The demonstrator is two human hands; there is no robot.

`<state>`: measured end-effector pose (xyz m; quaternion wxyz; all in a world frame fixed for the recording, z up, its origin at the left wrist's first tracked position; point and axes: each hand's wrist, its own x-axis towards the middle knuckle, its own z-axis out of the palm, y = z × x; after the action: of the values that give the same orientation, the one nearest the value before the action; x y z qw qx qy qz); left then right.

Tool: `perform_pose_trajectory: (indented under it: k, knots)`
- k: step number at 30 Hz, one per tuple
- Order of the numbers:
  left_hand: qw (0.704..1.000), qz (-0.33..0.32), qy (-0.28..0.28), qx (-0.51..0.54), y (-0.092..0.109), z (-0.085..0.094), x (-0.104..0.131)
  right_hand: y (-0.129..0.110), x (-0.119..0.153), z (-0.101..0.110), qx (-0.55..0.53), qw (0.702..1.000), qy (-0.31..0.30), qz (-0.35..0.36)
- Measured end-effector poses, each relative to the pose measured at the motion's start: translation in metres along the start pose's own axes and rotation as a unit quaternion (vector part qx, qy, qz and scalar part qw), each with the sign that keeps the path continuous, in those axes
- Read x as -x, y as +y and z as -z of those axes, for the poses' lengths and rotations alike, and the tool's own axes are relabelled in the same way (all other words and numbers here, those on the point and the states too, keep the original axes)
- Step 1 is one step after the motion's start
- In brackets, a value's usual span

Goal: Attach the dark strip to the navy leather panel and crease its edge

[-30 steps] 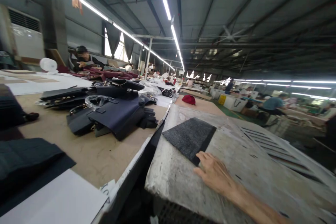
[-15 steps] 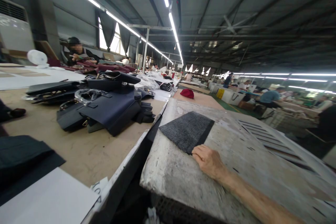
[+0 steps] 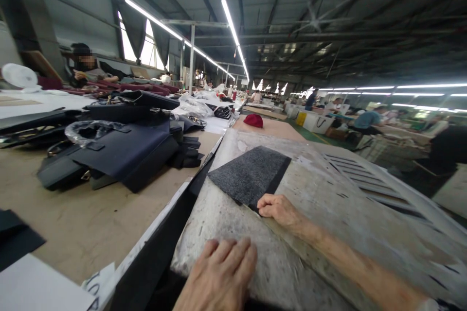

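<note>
Grey felt piece [image 3: 250, 174] flat on pale worktop [image 3: 328, 204], long axis running away up-left. Right hand [image 3: 279, 209] curled, fingers pinching its near corner. Left hand [image 3: 222, 272] spread flat on worktop, nearer viewer, clear of felt.

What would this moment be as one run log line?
right hand: grips near corner of grey felt piece | left hand: flat on worn work board | dark bags: piled left
</note>
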<state>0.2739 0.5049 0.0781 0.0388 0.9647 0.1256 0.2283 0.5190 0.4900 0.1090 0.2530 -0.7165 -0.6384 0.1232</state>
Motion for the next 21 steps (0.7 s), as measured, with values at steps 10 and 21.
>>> perform_pose_trajectory:
  k: [10,21]
  knots:
    - [0.995,0.094,-0.035,0.026,-0.001,-0.046,-0.067,0.006,-0.005,-0.003,-0.051,0.999,0.013,-0.002]
    - [0.989,0.126,-0.035,0.065,0.0,-0.041,-0.066,0.033,-0.015,0.031,-0.24,0.95,0.151,-0.132]
